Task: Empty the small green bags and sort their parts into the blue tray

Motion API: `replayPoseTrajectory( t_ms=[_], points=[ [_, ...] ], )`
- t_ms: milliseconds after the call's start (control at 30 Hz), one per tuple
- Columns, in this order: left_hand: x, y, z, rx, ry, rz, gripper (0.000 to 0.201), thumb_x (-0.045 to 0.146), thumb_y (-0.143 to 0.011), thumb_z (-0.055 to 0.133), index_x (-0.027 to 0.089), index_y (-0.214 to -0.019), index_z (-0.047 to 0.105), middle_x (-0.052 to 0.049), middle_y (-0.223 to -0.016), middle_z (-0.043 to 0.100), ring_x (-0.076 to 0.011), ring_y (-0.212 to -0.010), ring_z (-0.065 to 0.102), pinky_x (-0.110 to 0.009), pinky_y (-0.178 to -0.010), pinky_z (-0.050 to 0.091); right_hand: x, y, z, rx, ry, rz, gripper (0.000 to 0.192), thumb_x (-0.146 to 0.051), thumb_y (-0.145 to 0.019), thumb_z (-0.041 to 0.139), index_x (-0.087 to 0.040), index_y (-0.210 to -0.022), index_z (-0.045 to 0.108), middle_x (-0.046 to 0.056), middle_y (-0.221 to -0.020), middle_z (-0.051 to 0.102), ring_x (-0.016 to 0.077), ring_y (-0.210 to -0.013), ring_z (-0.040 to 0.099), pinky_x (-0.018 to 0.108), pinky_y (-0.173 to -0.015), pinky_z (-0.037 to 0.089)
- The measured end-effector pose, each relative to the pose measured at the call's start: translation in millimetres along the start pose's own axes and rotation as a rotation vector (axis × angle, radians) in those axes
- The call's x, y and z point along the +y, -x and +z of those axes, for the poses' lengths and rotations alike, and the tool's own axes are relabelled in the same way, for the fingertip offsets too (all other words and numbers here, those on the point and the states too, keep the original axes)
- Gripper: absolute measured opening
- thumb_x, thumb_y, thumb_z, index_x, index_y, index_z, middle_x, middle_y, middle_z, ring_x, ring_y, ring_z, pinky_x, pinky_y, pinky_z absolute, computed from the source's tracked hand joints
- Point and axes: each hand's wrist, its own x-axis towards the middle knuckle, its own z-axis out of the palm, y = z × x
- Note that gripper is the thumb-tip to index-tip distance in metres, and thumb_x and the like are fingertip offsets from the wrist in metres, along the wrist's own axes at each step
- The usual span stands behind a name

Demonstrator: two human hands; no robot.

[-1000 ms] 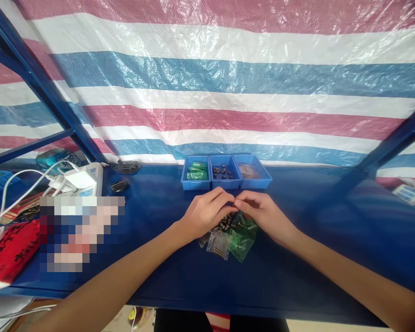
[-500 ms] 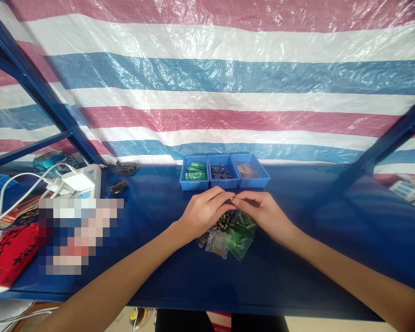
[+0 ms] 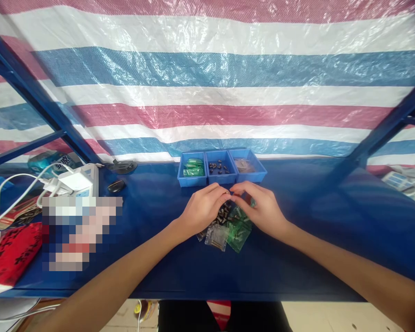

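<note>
My left hand is closed in a pinch on a small metal screw, mostly hidden by the fingertips. The thumb and index finger of my right hand meet it from the other side, curled around its end. Under both hands lies a pile of short dark screws, partly covered by my fingers. Beside the pile are a green plastic bag of green pieces and a clear bag with long, thin screws inside.
Behind my hands, three joined blue bins hold green packets, loose dark screws and clear packets. A black mouse, a white power strip with cables and a red cloth are at left. Blue frame posts flank the table.
The fingers of my right hand have shifted and opened slightly around the screw. My left hand keeps its pinch. The whole view has tilted a little.
</note>
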Motion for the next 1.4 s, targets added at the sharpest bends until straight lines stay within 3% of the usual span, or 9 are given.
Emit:
replayPoseTrajectory(
  t_ms=[133,333,467,533,667,800,967,1167,1400],
  points=[
    [2.1,-0.9,-2.0,-0.037,0.014,-0.013,0.037,0.035,-0.110,0.039,0.017,-0.084,0.059,0.000,-0.079,0.054,-0.0132,-0.072,0.053,-0.027,-0.065,0.038,-3.3,4.1,1.5,0.013,0.051,-0.069,0.004,-0.019,-0.099,0.060,-0.022,-0.100,0.063,0.002,-0.085,0.067,0.0164,-0.073,0.064,0.027,-0.066,0.050],
    [2.5,-2.5,-1.0,-0.038,0.056,-0.006,0.039,0.036,-0.109,0.040,0.016,-0.080,0.057,0.000,-0.076,0.053,-0.0123,-0.070,0.052,-0.026,-0.065,0.037,-4.8,6.5,3.7,0.014,0.022,-0.047,0.014,-0.020,-0.100,0.060,-0.021,-0.113,0.063,0.005,-0.092,0.070,0.0179,-0.077,0.065,0.028,-0.068,0.051],
    [2.0,-2.4,-0.5,-0.031,0.052,0.001,0.041,0.036,-0.110,0.038,0.017,-0.079,0.056,0.000,-0.074,0.055,-0.0129,-0.070,0.054,-0.026,-0.066,0.039,-7.7,2.6,1.3,-0.036,-0.033,0.018,0.011,-0.025,-0.102,0.055,-0.022,-0.105,0.065,0.005,-0.091,0.070,0.0193,-0.078,0.065,0.030,-0.068,0.051],
    [1.0,-1.1,-0.9,-0.007,0.018,-0.004,0.035,0.034,-0.109,0.038,0.018,-0.087,0.059,0.000,-0.076,0.057,-0.0134,-0.070,0.056,-0.027,-0.067,0.041,-8.6,0.4,-0.4,-0.054,-0.085,0.122,0.013,-0.031,-0.102,0.055,-0.023,-0.102,0.065,0.005,-0.090,0.070,0.0201,-0.078,0.066,0.030,-0.066,0.051],
    [-2.7,2.9,-1.1,0.060,-0.110,0.048,0.023,0.031,-0.105,0.047,0.021,-0.126,0.052,-0.002,-0.092,0.063,-0.0137,-0.073,0.061,-0.025,-0.060,0.043,-7.4,-1.7,-1.4,-0.075,-0.224,0.282,0.022,-0.043,-0.101,0.055,-0.023,-0.099,0.064,0.004,-0.089,0.068,0.0210,-0.080,0.065,0.031,-0.067,0.053],
    [-5.0,4.2,0.5,0.072,-0.229,0.170,0.018,0.030,-0.106,0.046,0.021,-0.119,0.055,-0.003,-0.098,0.063,-0.0124,-0.075,0.063,-0.023,-0.056,0.041,-7.3,-0.9,0.7,-0.103,-0.300,0.311,0.026,-0.047,-0.100,0.055,-0.023,-0.095,0.063,0.003,-0.085,0.065,0.0193,-0.077,0.061,0.030,-0.068,0.053],
    [-4.4,3.6,1.5,0.082,-0.245,0.184,0.019,0.034,-0.107,0.046,0.019,-0.111,0.057,-0.003,-0.095,0.065,-0.0126,-0.074,0.062,-0.024,-0.057,0.040,-10.5,-2.6,-0.8,-0.151,-0.316,0.339,0.031,-0.047,-0.100,0.055,-0.022,-0.086,0.064,0.001,-0.077,0.063,0.0178,-0.070,0.059,0.029,-0.063,0.049],
    [1.4,4.0,-0.3,0.050,-0.152,0.054,0.020,0.032,-0.108,0.040,0.020,-0.116,0.054,-0.004,-0.098,0.064,-0.0147,-0.078,0.062,-0.027,-0.066,0.045,-9.3,-5.7,-5.3,-0.138,-0.367,0.314,0.027,-0.043,-0.101,0.054,-0.022,-0.089,0.066,0.003,-0.080,0.069,0.0201,-0.077,0.066,0.031,-0.068,0.052],
    [7.2,2.7,-0.4,-0.034,-0.053,-0.081,0.024,0.037,-0.109,0.038,0.021,-0.093,0.047,0.001,-0.080,0.055,-0.0147,-0.067,0.054,-0.029,-0.061,0.038,-8.1,1.1,-1.1,-0.139,-0.146,0.160,0.012,-0.033,-0.100,0.056,-0.024,-0.101,0.065,0.003,-0.086,0.071,0.0178,-0.070,0.063,0.029,-0.057,0.046]
  ],
)
